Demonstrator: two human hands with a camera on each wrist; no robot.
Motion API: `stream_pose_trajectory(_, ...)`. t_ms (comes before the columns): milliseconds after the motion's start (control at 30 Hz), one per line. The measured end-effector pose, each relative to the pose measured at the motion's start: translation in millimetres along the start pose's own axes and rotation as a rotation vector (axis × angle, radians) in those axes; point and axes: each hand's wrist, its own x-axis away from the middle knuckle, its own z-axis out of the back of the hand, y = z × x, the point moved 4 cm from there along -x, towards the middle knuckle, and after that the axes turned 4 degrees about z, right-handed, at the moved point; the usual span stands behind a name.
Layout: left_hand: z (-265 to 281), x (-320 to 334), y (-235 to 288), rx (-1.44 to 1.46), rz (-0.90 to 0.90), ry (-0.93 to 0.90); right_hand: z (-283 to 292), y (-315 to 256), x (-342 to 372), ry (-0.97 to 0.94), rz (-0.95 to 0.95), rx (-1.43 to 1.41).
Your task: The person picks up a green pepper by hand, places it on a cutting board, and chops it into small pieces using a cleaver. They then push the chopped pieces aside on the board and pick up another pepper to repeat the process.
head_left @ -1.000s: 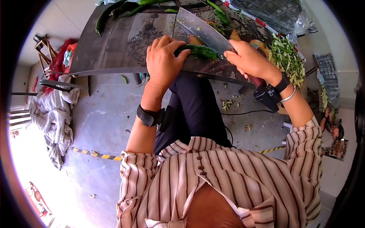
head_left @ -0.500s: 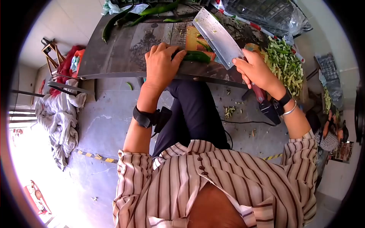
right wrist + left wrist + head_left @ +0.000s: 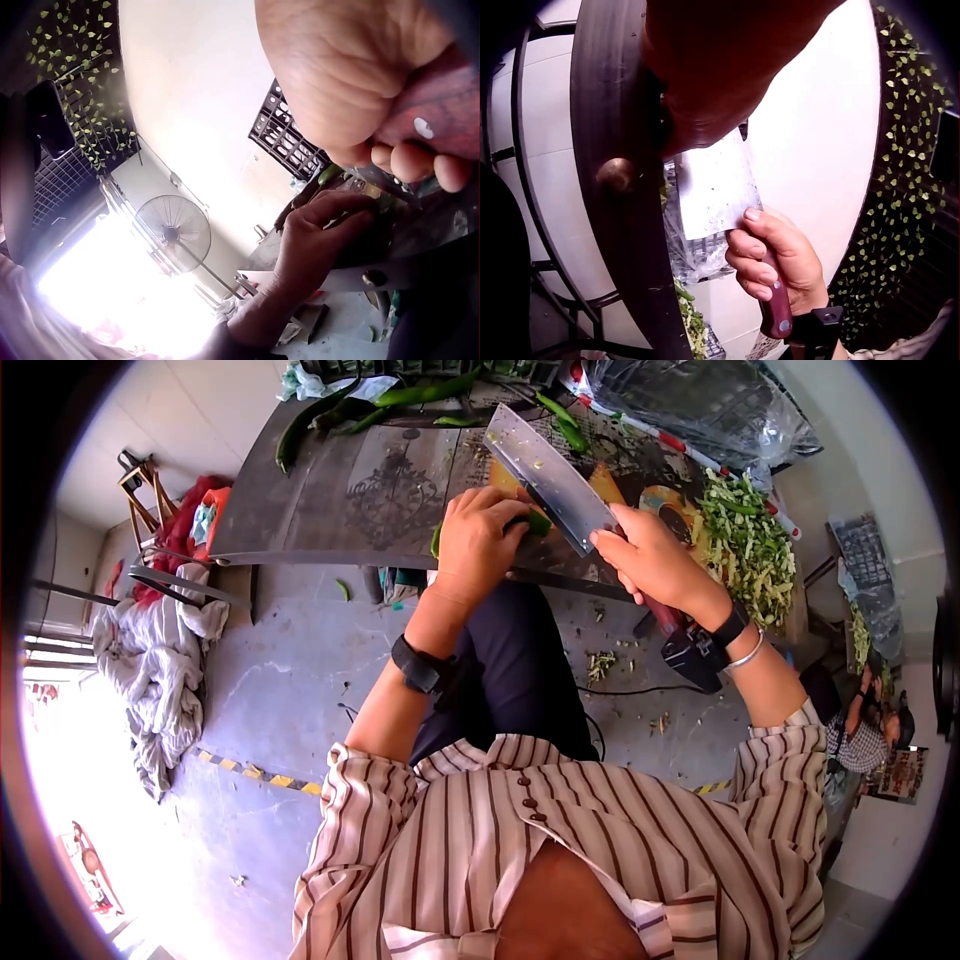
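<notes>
My right hand (image 3: 665,555) grips a broad-bladed cleaver (image 3: 550,475) by its dark red handle, with the blade slanting up and left over the table. In the left wrist view the cleaver (image 3: 718,187) shows its pale flat blade and riveted handle. My left hand (image 3: 480,540) holds green chili peppers (image 3: 538,522) near the table's front edge, just left of the blade. One green end sticks out on each side of the hand, and the middle is hidden under the fingers. From the right wrist, the left hand (image 3: 319,236) appears bent over the tabletop.
Whole green peppers (image 3: 425,392) lie along the back of the dark table (image 3: 300,510). A heap of chopped green pieces (image 3: 745,550) stands at the right. Behind are a plastic-covered crate (image 3: 700,405) and a red-and-white pole (image 3: 670,438). Scraps (image 3: 600,663) dot the floor.
The cleaver rose and swung right, then came back left and lower. My left hand has shifted right, toward the blade, and now covers more of the peppers.
</notes>
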Motion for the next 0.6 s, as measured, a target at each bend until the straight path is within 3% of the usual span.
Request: stream_pose_trajectory(600, -0.3, 2.6, 0.2, -0.007, -0.015, 0.05, -2.2, -19.3, -19.3, -0.145, -0.046, 0.221)
